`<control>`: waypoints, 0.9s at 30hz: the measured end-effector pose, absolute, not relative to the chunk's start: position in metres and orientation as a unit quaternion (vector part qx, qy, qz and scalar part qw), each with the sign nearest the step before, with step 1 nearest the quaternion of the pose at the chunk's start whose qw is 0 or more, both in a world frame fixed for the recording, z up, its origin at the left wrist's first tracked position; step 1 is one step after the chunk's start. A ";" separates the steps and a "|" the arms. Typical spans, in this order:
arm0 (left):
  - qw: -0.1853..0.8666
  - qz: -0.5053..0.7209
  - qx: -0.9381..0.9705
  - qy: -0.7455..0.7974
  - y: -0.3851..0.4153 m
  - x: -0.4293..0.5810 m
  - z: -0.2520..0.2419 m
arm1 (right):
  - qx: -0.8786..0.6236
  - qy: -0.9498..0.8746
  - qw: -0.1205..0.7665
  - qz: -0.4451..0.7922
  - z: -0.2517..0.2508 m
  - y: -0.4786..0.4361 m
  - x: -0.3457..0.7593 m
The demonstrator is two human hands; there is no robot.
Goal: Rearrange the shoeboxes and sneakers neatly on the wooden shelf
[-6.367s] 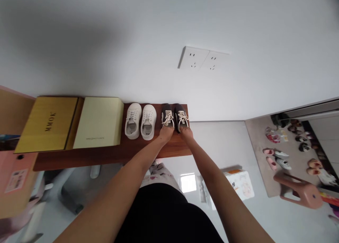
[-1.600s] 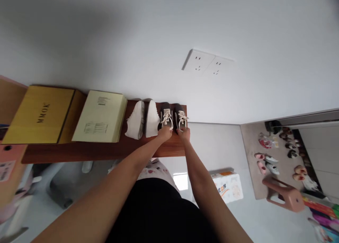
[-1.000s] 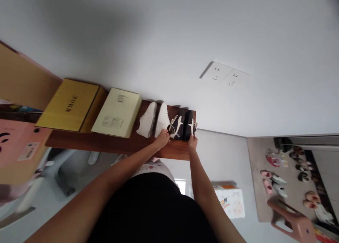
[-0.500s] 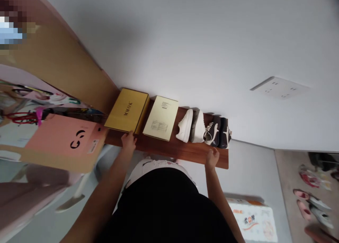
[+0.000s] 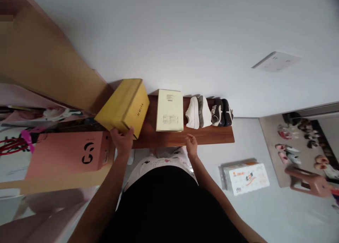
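Note:
My left hand (image 5: 122, 140) grips the near end of a yellow shoebox (image 5: 120, 102), which is tilted on its edge with its lettered face turned to the right. Beside it a cream shoebox (image 5: 170, 110) lies flat on the reddish-brown wooden shelf (image 5: 169, 139). Further right stand a pair of white sneakers (image 5: 194, 112) and a pair of dark sneakers (image 5: 217, 112). My right hand (image 5: 191, 144) is at the shelf's front edge, just below the white sneakers, fingers loosely curled and apart, holding nothing.
A pink box (image 5: 66, 151) stands at the left, near a tan panel (image 5: 53, 59). On the floor at the right lie a white wrapped pack (image 5: 247, 178), a brown stool (image 5: 308, 181) and several shoes. A switch plate (image 5: 277, 61) is on the wall.
The yellow shoebox has gone from lying flat to tilted in my left hand. My right hand has moved left, from the dark sneakers to below the white ones. The view has shifted.

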State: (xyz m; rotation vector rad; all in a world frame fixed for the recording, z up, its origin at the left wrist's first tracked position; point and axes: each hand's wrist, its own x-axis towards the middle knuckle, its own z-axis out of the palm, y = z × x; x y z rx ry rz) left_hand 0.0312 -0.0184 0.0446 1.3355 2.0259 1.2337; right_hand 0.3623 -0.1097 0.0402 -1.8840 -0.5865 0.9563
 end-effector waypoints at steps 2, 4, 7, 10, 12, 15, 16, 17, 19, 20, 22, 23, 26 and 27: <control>0.154 0.356 0.596 0.703 -0.027 0.033 0.048 | -0.759 -0.192 0.467 0.410 0.041 -0.119 0.354; 0.141 0.247 0.698 0.657 -0.033 0.037 0.045 | -0.750 -0.164 0.475 0.431 0.043 -0.125 0.349; 0.145 0.112 0.777 0.602 -0.035 0.044 0.031 | -0.743 -0.166 0.472 0.445 0.047 -0.127 0.345; 0.147 0.044 0.806 0.571 -0.031 0.045 0.014 | -0.741 -0.182 0.465 0.449 0.051 -0.126 0.345; 0.151 0.024 0.809 0.567 -0.027 0.041 0.006 | -0.740 -0.189 0.463 0.450 0.052 -0.125 0.346; 0.160 0.005 0.804 0.573 -0.023 0.031 -0.003 | -0.734 -0.208 0.451 0.463 0.050 -0.127 0.344; 0.165 -0.002 0.801 0.575 -0.022 0.027 -0.006 | -0.733 -0.218 0.440 0.470 0.048 -0.127 0.342; 0.171 -0.008 0.798 0.577 -0.022 0.025 -0.008 | -0.736 -0.230 0.423 0.476 0.046 -0.127 0.339; 0.188 -0.016 0.793 0.579 -0.021 0.024 -0.011 | -0.750 -0.283 0.371 0.469 0.044 -0.121 0.330; 0.197 -0.019 0.792 0.578 -0.022 0.025 -0.012 | -0.755 -0.330 0.341 0.453 0.043 -0.116 0.323; 0.216 -0.018 0.791 0.573 -0.023 0.032 -0.012 | -0.745 -0.459 0.273 0.400 0.045 -0.098 0.305; 0.227 -0.017 0.790 0.570 -0.024 0.035 -0.011 | -0.730 -0.528 0.234 0.366 0.046 -0.087 0.295; 0.258 -0.008 0.783 0.567 -0.027 0.045 -0.009 | -0.696 -0.662 0.096 0.259 0.050 -0.050 0.268; 0.264 -0.006 0.781 0.566 -0.028 0.047 -0.008 | -0.691 -0.684 0.055 0.228 0.050 -0.038 0.261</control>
